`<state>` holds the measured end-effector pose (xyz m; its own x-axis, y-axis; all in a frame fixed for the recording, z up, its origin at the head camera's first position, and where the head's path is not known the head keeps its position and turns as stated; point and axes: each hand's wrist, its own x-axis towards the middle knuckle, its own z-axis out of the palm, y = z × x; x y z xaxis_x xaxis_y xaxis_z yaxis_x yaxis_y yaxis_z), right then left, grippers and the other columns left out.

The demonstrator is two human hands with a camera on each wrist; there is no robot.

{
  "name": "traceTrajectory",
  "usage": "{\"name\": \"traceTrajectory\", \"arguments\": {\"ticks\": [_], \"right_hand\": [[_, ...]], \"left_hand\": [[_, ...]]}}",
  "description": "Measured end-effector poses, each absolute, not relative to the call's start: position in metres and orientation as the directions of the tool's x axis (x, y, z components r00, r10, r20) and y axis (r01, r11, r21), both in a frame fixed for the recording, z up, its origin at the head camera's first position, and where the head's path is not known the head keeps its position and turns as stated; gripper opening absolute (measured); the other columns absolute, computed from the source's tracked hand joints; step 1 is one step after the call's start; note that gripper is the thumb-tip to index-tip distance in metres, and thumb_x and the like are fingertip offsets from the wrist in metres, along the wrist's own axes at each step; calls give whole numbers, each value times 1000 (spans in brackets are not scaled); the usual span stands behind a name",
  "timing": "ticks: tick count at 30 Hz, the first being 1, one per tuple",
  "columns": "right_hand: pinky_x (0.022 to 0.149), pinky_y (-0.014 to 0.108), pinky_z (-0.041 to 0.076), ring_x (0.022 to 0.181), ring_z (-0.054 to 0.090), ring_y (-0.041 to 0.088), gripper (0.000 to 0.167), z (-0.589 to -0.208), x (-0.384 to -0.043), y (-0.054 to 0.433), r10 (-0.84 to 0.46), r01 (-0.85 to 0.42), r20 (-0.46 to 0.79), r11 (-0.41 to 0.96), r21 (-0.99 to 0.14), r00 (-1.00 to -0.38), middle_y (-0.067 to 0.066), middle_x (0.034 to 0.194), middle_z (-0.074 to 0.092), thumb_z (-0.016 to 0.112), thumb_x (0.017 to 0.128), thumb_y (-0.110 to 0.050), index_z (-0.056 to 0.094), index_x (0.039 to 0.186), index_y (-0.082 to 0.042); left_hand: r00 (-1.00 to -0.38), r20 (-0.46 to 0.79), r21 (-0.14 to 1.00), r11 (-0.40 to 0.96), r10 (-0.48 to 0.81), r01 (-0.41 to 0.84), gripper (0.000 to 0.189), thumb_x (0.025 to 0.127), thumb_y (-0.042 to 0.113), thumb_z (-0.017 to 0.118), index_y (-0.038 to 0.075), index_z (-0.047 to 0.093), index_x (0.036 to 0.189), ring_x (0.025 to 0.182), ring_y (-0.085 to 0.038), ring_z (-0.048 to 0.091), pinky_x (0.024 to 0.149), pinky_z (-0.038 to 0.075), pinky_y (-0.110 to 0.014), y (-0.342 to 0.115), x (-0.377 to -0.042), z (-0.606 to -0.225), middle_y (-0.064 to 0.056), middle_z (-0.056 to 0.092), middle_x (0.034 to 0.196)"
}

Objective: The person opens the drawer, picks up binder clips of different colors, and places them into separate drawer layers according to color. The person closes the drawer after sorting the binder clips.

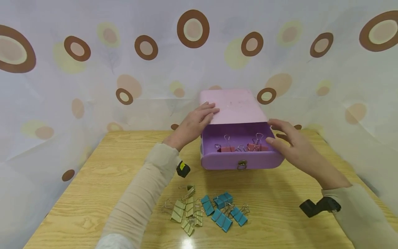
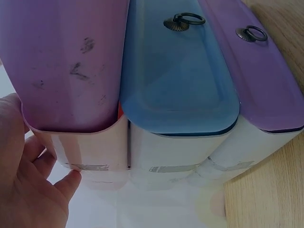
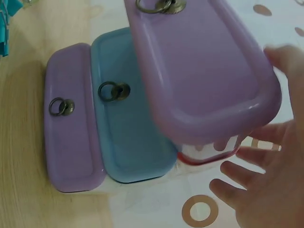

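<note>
A pink cabinet (image 1: 233, 103) has its top purple drawer (image 1: 224, 161) pulled out, with red binder clips (image 1: 227, 149) inside. My left hand (image 1: 194, 123) rests on the cabinet's top left edge, its fingers lying forward over the pink top. In the left wrist view, fingertips of that hand (image 2: 35, 185) touch the cabinet's side. My right hand (image 1: 293, 147) is at the drawer's right side, with the thumb by its rim. The right wrist view shows that hand (image 3: 270, 166) with fingers spread alongside the drawer.
Below the pulled-out drawer are a blue drawer (image 2: 180, 80) and a lower purple drawer (image 2: 261, 71), both closed, with ring pulls. On the wooden table (image 1: 124, 193) in front lie several yellow binder clips (image 1: 178, 211) and several blue binder clips (image 1: 222, 219). A patterned sheet (image 1: 155, 79) hangs behind.
</note>
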<state>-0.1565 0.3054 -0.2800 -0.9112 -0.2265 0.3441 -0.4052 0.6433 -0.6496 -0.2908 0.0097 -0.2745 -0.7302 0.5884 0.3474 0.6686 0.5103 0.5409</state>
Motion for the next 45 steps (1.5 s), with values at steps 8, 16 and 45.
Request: {"name": "traceTrajectory", "arguments": {"ticks": [8,16,45], "right_hand": [[113,71,23,147,18,44,84,-292,-162,309,-356,-468,315,533,-705,-880,17,163,14,63,93,-12,12,160,-15],[113,72,22,148,17,42,93,-291,-161,312,-366,-449,282,535,-716,-887,11,164,13,69,89,-11,10,160,-22],[114,64,31,139,33,36,79,-286,-171,306,-226,-360,280,619,-699,-933,9,161,22,69,93,-22,25,158,-17]], "left_hand": [[-741,382,561,499,552,661,43,108,32,39,15,49,147,151,-18,27,126,23,-34,3,-285,-276,-2,35,161],[-679,344,568,432,648,700,71,100,65,35,18,40,153,155,-17,13,128,17,-44,-17,-259,-282,3,29,163],[-669,245,483,510,702,712,90,89,54,68,17,25,158,156,-17,6,127,19,-47,-26,-240,-278,6,15,167]]}}
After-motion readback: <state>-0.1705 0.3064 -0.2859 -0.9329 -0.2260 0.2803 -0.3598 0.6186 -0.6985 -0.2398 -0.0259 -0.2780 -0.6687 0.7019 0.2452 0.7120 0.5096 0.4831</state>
